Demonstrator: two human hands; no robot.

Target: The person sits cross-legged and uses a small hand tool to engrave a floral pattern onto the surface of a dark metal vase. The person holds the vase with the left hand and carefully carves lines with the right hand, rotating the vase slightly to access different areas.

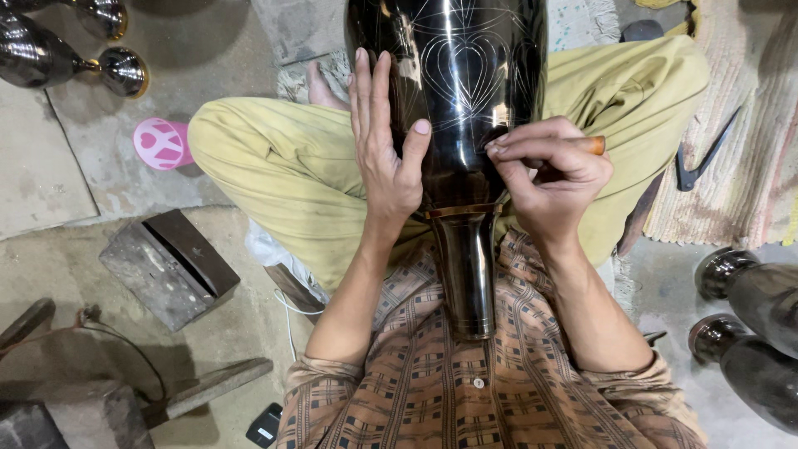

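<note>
While I sit cross-legged on the floor, the dark metal vase (453,91) lies across my lap, neck toward my checked shirt (465,391), body between my knees. My left hand (384,141) is flat and open against its left flank, fingers straight, thumb spread onto the shiny face, bracing, not wrapping. My right hand (544,170) is closed in a pinch around a small engraving tool (592,145) with an orange-brown wooden end sticking out past my knuckles; the tip sits on the vase surface just right of the heart-shaped line pattern. The tip itself is hidden under my fingertips.

To do this cut well, I judge: keep the left palm pressing firm so the round body cannot roll on my yellow-green trousers (283,166), keep the right wrist low and resting near the vase, push short strokes, follow the scratched lines already there, turn the vase rather than the tool for curves. Slip risk is high on polished metal.

Around me: more dark vases (748,324) lie on the right, two goblet-like pieces (75,58) top left, a pink round lid (160,143), a metal block (170,266), and shears (702,158) on the mat (748,125).
</note>
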